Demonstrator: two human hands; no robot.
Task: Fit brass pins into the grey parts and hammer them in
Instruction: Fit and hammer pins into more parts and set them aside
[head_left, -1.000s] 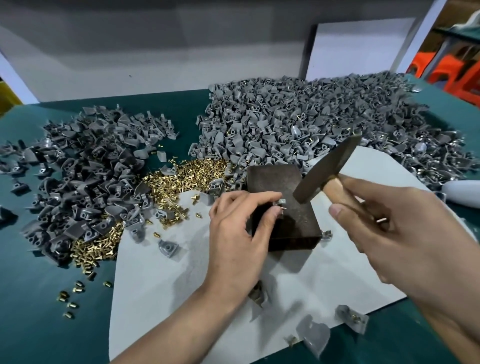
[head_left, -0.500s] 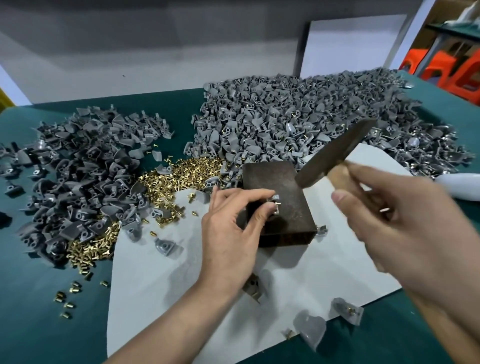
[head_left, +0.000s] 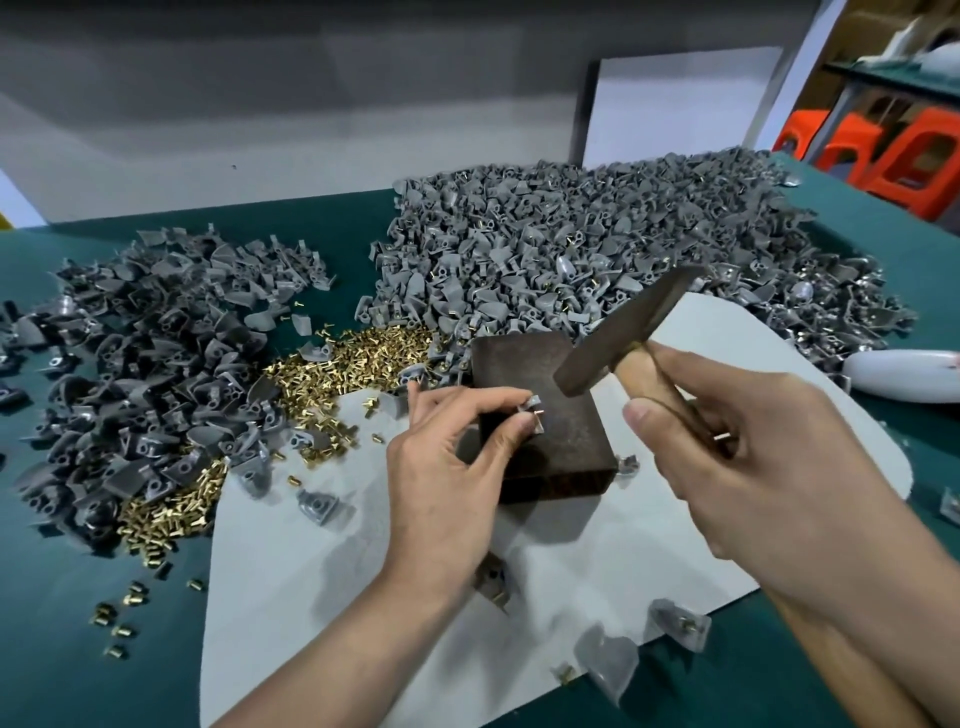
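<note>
Heaps of grey parts (head_left: 145, 353) crowd the green table (head_left: 52, 649): a darker spread on the left and a bigger, paler heap (head_left: 597, 244) across the far side, reaching toward the right edge. Between them lies a drift of brass pins (head_left: 353, 364), with a second patch along the left spread's near edge and a few strays loose on the table toward the front left. A pale grey sheet (head_left: 291, 597) covers the middle of the table, and on it sits a dark metal block (head_left: 561, 441). Single parts lie scattered on the sheet, one of them (head_left: 680, 623) at its near edge. A white rounded object (head_left: 904, 374) lies at the right, partly out of frame. Orange stools (head_left: 893, 156) stand beyond the table's far right corner, and a white board (head_left: 675, 104) stands against the wall.

From where I stand, the left hand (head_left: 447, 488) reaches in from the near side and covers the block's near left corner. Its fingers (head_left: 483, 404), thumb and forefinger, pinch one grey part (head_left: 535, 415) on the block's top, a brass tip showing on it. The right hand (head_left: 769, 478) has its fingers wrapped round the wooden handle of a hammer (head_left: 623, 332), hiding most of that handle. The hammer's head hangs tilted above the block's far right side, its lower end near the pinched part but apart from it
</note>
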